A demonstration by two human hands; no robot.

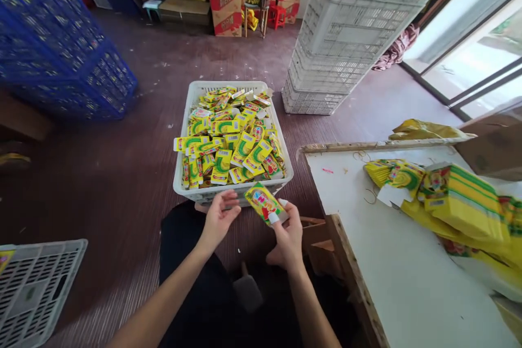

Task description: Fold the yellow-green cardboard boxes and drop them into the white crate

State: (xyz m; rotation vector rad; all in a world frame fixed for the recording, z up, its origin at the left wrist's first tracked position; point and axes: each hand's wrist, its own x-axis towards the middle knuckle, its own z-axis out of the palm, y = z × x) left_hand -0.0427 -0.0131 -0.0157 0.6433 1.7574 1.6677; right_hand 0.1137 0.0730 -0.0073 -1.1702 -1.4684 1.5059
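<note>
My right hand (290, 239) pinches a small yellow and green carton (263, 201) at its near end; white coverings show on the thumb and a finger. The carton's printed face is turned up, and it looks flat. To its left, my left hand (218, 220) is held with fingers apart and slightly curled, touching nothing that I can see. Just beyond both hands stands a white plastic crate (183, 171), heaped with many similar yellow cartons (223, 166) lying at all angles. Some poke over its left rim.
On the right, a white-topped table (350, 228) with a wooden edge bears stacks of yellow cartons (465, 201). Tall white crates (318, 60) are stacked beyond it, blue crates (81, 60) at left. Another grey-white crate (36, 288) lies at lower left. Red-and-brown boxes (224, 0) stand behind.
</note>
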